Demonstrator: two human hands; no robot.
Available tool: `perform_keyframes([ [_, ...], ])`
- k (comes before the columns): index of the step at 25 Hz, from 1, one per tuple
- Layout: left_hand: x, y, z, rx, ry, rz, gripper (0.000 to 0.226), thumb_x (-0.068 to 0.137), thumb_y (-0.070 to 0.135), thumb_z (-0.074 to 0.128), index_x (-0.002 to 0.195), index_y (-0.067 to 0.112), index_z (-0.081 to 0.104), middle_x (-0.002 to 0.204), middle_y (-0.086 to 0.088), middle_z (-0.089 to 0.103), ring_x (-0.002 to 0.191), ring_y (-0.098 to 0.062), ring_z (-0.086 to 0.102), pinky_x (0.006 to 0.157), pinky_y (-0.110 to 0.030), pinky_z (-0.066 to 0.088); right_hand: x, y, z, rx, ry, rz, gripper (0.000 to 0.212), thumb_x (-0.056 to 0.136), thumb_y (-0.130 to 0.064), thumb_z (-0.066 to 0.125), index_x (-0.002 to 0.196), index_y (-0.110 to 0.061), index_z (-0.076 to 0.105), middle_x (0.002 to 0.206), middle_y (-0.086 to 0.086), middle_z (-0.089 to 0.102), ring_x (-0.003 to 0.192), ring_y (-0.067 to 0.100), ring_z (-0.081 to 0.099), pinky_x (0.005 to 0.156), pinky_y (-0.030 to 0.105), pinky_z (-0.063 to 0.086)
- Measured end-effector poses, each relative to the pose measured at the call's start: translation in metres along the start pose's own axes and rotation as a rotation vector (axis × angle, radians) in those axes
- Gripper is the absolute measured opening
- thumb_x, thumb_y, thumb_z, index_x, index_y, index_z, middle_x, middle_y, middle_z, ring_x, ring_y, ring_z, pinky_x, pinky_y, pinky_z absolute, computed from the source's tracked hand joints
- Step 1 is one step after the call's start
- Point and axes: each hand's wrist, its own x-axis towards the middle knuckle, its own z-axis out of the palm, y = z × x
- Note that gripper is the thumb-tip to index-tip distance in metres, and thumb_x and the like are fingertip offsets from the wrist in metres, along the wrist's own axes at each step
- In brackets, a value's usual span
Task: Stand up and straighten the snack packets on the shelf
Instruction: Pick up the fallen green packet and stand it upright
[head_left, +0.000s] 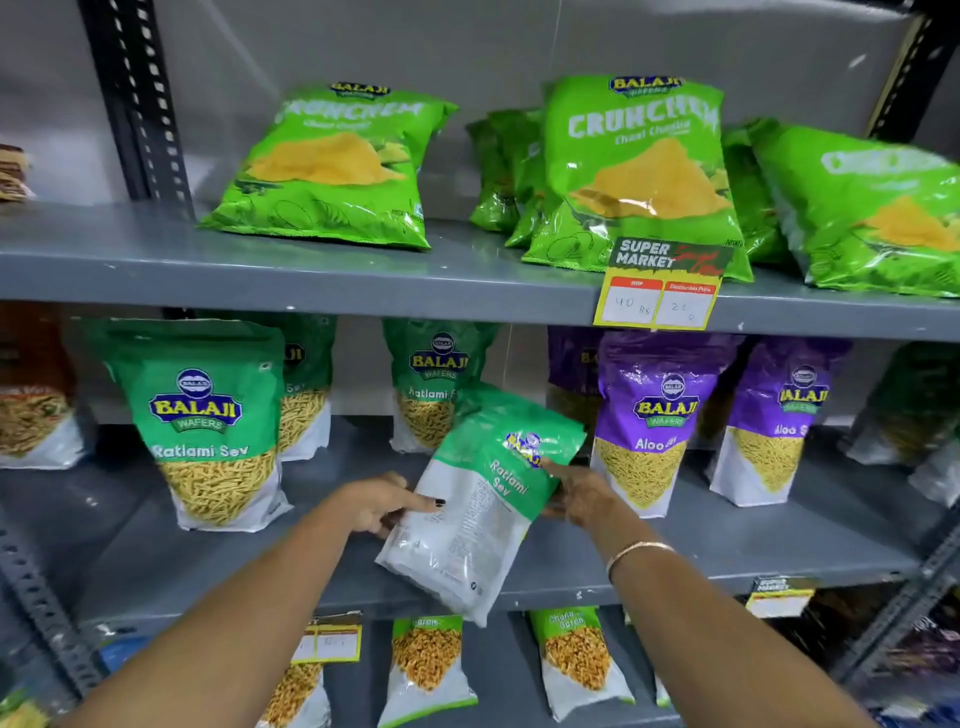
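A green-and-white Ratlami Sev packet (480, 501) is tilted, back side facing me, above the front of the middle shelf (727, 551). My left hand (382, 504) grips its left edge and my right hand (582, 493) grips its right edge. Upright Ratlami Sev packets stand to the left (208, 421) and behind (434, 389). Purple Aloo Sev packets (657, 415) stand upright to the right. On the top shelf (311, 280), green Crunchem bags (332, 166) lean back or lie slumped.
A yellow price tag (662, 291) hangs from the top shelf edge. Lower shelf holds several small green-topped packets (428, 665). Perforated dark uprights (135, 98) frame the rack. Orange packets (31, 395) stand at far left.
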Motion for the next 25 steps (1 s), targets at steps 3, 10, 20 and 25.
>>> perform_keyframes([
  [3,-0.014,0.007,-0.001,-0.068,0.026,0.098,0.038,0.075,0.006,0.072,0.102,0.011,0.046,0.097,-0.001,0.059,0.089,-0.014,0.057,0.069,-0.024,0.05,-0.006,-0.042,0.019,-0.061,0.005,-0.201,0.013,0.079,-0.004,0.066,0.079,-0.01,0.055,0.056,0.003,0.065,0.045,0.015,0.063,0.041,0.033,0.055],
  [10,0.009,0.005,0.001,0.05,0.495,0.311,0.064,0.058,0.006,0.084,0.117,0.002,0.059,0.12,-0.015,0.067,0.108,-0.029,0.062,0.082,-0.031,0.048,0.012,-0.063,0.062,-0.224,-0.026,-0.563,0.023,0.064,-0.004,0.077,0.082,-0.008,0.063,0.096,0.024,0.069,0.087,0.037,0.067,0.08,0.058,0.054],
  [20,0.018,0.003,0.026,0.093,0.655,0.31,0.092,0.052,0.022,0.087,0.13,0.009,0.041,0.129,-0.015,0.059,0.117,-0.032,0.056,0.089,-0.036,0.048,0.013,0.047,0.04,-0.559,0.004,-0.488,0.039,0.062,0.004,0.075,0.082,-0.019,0.049,0.067,-0.009,0.052,0.054,-0.004,0.053,0.059,0.019,0.041],
  [25,0.01,0.009,0.042,0.243,0.603,0.304,0.079,0.06,0.044,0.078,0.129,0.018,0.048,0.129,-0.008,0.061,0.118,-0.03,0.057,0.091,-0.036,0.049,0.004,0.082,0.069,-0.594,-0.044,-0.47,0.076,0.045,-0.02,0.084,0.109,-0.012,0.043,0.103,0.002,0.042,0.097,0.015,0.045,0.087,0.029,0.046],
])
